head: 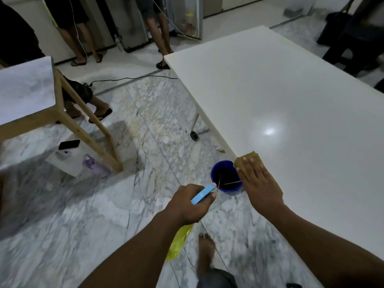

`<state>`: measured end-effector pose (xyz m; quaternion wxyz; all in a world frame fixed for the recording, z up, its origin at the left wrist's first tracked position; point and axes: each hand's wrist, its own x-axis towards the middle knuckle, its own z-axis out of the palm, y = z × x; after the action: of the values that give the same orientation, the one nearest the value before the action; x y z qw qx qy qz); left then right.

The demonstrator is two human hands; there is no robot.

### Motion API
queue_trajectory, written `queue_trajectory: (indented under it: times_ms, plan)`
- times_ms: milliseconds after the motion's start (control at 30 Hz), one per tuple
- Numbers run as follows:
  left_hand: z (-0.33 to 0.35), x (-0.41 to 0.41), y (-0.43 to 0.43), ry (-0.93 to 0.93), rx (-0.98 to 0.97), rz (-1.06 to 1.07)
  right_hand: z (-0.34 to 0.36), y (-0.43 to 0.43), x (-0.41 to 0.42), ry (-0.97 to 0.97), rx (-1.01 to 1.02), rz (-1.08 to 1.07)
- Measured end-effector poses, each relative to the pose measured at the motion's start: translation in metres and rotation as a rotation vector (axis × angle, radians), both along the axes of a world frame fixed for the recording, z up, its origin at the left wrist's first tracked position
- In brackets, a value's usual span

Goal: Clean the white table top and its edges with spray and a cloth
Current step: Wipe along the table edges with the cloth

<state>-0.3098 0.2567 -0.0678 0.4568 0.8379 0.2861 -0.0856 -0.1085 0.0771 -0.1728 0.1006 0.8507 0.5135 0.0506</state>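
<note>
The white table top [291, 96] fills the right side of the view, its left edge running from the far corner down toward me. On that near left edge my right hand [259, 183] lies flat with straight fingers, pressing a tan cloth [247, 159] onto the surface. Out over the floor to the left of the table, my left hand [189, 204] grips a spray bottle with a blue head [202, 194] and a yellow body [178, 242] that hangs below my fist.
A blue bucket [226, 176] stands on the marble floor right beside the table edge. A wooden-legged table [27, 90] is at left, with a phone [69, 144] and a bottle [93, 165] beneath. Several people stand at the back. My bare foot [205, 252] is below.
</note>
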Motion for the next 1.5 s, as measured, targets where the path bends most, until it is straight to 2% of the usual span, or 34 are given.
queue_trajectory:
  times_ms: [233, 433, 600, 867, 1000, 1133, 1233, 1300, 1333, 1433, 1467, 1500]
  plan:
    - [-0.008, -0.072, -0.115, 0.0, -0.08, 0.013, -0.004, -0.128, -0.066, -0.006, 0.049, -0.021]
    - [-0.01, -0.097, -0.209, 0.035, -0.139, -0.034, 0.0, -0.23, -0.111, 0.029, 0.059, -0.017]
    - [-0.007, -0.083, -0.282, 0.007, -0.13, -0.038, 0.002, -0.303, -0.14, 0.067, 0.077, -0.003]
    - [0.01, -0.052, -0.398, -0.02, -0.163, -0.126, -0.01, -0.421, -0.192, 0.173, 0.238, -0.03]
    - [0.026, -0.039, -0.432, -0.031, -0.149, -0.166, -0.003, -0.464, -0.214, 0.272, 0.152, -0.118]
    - [0.048, -0.022, -0.45, -0.074, -0.092, -0.218, 0.024, -0.511, -0.237, 0.34, 0.223, -0.084]
    - [0.066, -0.006, -0.459, -0.112, -0.095, -0.262, 0.042, -0.548, -0.246, 0.529, 0.276, -0.114]
    - [0.076, 0.007, -0.462, -0.124, -0.089, -0.297, 0.069, -0.561, -0.242, 0.824, 0.447, -0.371]
    - [0.081, 0.015, -0.465, -0.122, -0.097, -0.321, 0.091, -0.561, -0.236, 1.019, 0.616, -0.543]
    - [0.09, 0.043, -0.472, -0.1, -0.114, -0.406, 0.14, -0.559, -0.194, 1.299, 1.277, -1.228]
    - [0.091, 0.054, -0.475, -0.087, -0.094, -0.447, 0.149, -0.562, -0.176, 1.448, 1.499, -1.417]
    - [0.093, 0.063, -0.477, -0.074, -0.074, -0.478, 0.163, -0.563, -0.16, 1.691, 1.696, -1.394]
